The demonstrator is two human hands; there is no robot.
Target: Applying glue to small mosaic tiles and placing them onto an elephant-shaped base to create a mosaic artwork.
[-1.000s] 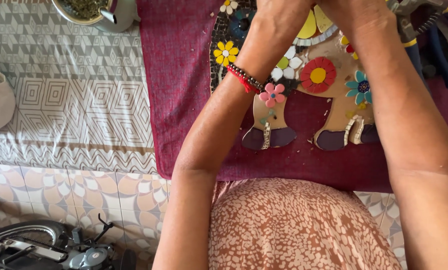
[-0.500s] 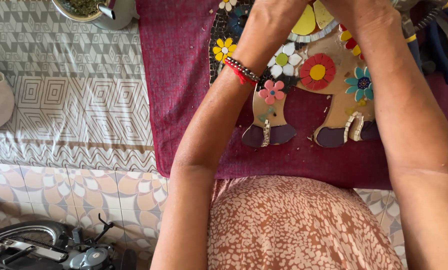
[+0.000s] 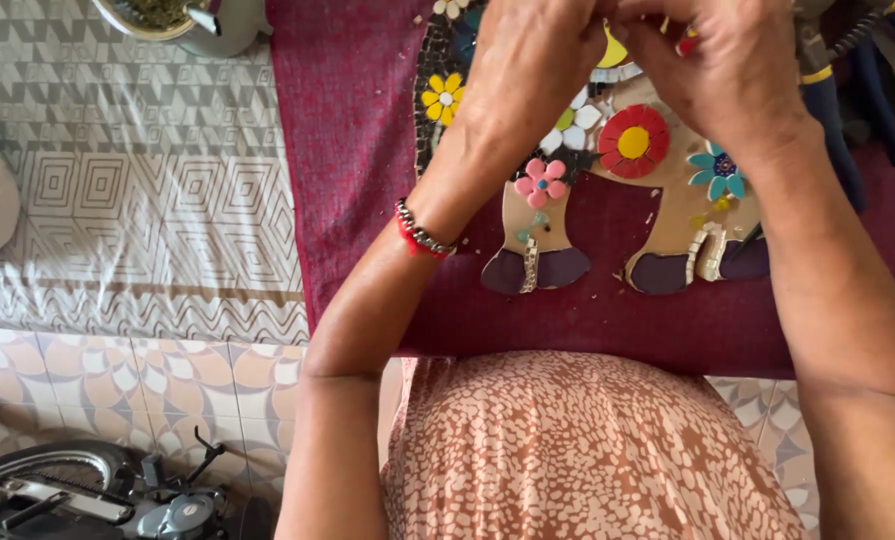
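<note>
Two hands: left hand [image 3: 543, 60] and right hand [image 3: 728, 65] meet fingertip to fingertip over the mosaic elephant [image 3: 618, 190]; whether they pinch anything, cannot tell.
Elephant: lies flat on the maroon cloth [image 3: 353, 150].
Left wrist: beaded bracelet [image 3: 420, 236].

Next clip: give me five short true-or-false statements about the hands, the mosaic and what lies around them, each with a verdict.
1. The mosaic lies on a maroon cloth. True.
2. The left hand and right hand are far apart. False: they meet over the top of the mosaic.
3. A beaded bracelet sits on the left wrist. True.
4. The red flower has a blue centre. False: its centre is yellow.
5. A bowl stands on the patterned cloth, left of the maroon cloth. True.
</note>
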